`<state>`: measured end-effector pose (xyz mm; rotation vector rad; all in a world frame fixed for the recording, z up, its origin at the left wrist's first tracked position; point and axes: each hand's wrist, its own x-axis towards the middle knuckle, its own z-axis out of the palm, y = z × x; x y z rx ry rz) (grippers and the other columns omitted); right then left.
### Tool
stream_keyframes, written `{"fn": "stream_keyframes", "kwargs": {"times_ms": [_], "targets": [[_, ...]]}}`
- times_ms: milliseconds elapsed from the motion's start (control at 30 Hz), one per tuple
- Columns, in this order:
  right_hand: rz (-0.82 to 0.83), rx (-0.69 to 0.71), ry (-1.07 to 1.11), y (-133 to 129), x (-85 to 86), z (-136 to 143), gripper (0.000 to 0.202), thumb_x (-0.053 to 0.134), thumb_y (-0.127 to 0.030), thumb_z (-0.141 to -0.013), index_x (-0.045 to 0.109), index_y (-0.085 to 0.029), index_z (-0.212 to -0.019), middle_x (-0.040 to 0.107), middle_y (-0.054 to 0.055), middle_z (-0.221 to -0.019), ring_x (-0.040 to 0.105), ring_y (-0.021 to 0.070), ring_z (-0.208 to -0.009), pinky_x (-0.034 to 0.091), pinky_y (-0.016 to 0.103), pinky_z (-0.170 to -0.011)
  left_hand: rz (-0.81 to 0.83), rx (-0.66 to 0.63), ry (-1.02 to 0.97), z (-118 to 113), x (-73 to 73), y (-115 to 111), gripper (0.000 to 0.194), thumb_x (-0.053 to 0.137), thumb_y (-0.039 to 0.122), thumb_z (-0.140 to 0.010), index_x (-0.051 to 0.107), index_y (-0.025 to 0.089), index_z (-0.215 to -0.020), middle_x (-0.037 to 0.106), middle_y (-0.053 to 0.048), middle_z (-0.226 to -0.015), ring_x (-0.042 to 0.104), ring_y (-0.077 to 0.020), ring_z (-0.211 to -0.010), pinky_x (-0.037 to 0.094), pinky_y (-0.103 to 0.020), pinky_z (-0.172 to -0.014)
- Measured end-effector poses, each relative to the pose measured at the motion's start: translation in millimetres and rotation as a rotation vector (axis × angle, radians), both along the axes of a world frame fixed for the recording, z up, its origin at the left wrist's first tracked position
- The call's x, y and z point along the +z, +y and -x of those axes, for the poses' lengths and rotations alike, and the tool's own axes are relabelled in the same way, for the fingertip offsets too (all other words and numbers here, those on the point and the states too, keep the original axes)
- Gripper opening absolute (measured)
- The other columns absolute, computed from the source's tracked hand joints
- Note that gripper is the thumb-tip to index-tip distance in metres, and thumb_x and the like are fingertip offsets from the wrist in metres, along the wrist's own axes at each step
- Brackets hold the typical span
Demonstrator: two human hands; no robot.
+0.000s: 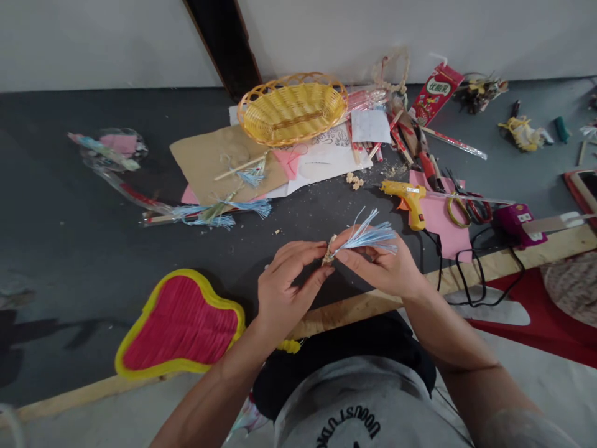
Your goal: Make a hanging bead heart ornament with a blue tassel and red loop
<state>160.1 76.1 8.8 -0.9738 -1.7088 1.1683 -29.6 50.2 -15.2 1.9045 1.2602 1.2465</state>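
Note:
Between my two hands, above the table's front edge, is a small beige knotted piece (pixel 329 250) with a light blue tassel (pixel 370 235) fanning out to the right. My left hand (pixel 291 270) pinches the beige piece between thumb and fingertips. The fingers of my right hand (pixel 380 264) are closed round the tassel near its top, and its strands lie over them. To the left of my left forearm lies a red panel (pixel 181 320) with a fuzzy yellow border.
A yellow wicker basket (pixel 293 112) stands on papers at the back. More blue tassels (pixel 224 211) lie to the left. At right are a yellow glue gun (pixel 405 198) with a black cord, scissors (pixel 459 210), pink paper (pixel 445 230) and a red drink carton (pixel 436 93).

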Motion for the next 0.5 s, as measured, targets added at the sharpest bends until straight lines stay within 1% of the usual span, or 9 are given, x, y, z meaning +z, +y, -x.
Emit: {"fn": "stream_keyframes", "kwargs": {"times_ms": [100, 267, 500], "targets": [[-0.015, 0.006, 0.005, -0.2, 0.2, 0.2, 0.013, 0.061, -0.027, -0.094, 0.071, -0.019, -0.096, 0.074, 0.005, -0.093, 0.07, 0.0152, -0.084, 0.057, 0.028, -0.078, -0.011, -0.004, -0.004, -0.4, 0.1, 0.7, 0.014, 0.068, 0.02, -0.088, 0.071, 0.023, -0.101, 0.078, -0.004, -0.102, 0.072, -0.0177, -0.097, 0.057, -0.037, -0.094], [-0.007, 0.007, 0.006, -1.5, 1.9, 0.6, 0.013, 0.061, -0.026, -0.094, 0.071, -0.02, -0.096, 0.073, 0.004, -0.09, 0.069, 0.0149, -0.082, 0.057, 0.028, -0.076, -0.025, 0.0, 0.02, -1.3, 0.0, 1.2, 0.014, 0.068, 0.016, -0.088, 0.07, 0.022, -0.1, 0.077, -0.004, -0.102, 0.071, -0.0161, -0.097, 0.056, -0.035, -0.095], [-0.002, 0.006, -0.021, -1.2, 1.5, 0.4, 0.014, 0.06, -0.028, -0.094, 0.071, -0.019, -0.096, 0.074, 0.005, -0.089, 0.069, 0.0158, -0.082, 0.057, 0.03, -0.077, -0.039, 0.004, 0.031, -1.6, 0.2, 1.3, 0.012, 0.066, 0.017, -0.089, 0.07, 0.022, -0.099, 0.077, -0.004, -0.101, 0.072, -0.0166, -0.096, 0.056, -0.036, -0.095]]}}
